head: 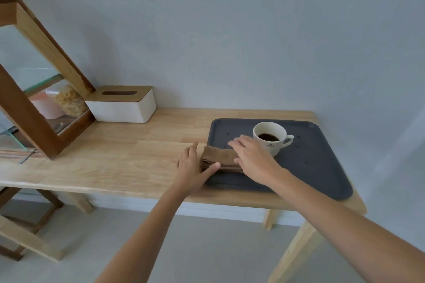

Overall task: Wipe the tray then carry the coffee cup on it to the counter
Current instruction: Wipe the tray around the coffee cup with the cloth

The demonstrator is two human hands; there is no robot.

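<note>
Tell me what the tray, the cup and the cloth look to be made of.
Tray: dark grey, matte, likely plastic or silicone; rounded corners, moulded rim, small dimples. Cup: white glazed ceramic by its smooth sheen and thick rim, holding dark coffee. Cloth: brown woven fabric, folded, with soft nap and a stitched hem, perhaps cotton or microfibre.

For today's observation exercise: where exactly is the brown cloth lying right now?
In the head view, the folded brown cloth lies on the left edge of the dark tray, left of the coffee cup, between the left hand and right hand.
</note>
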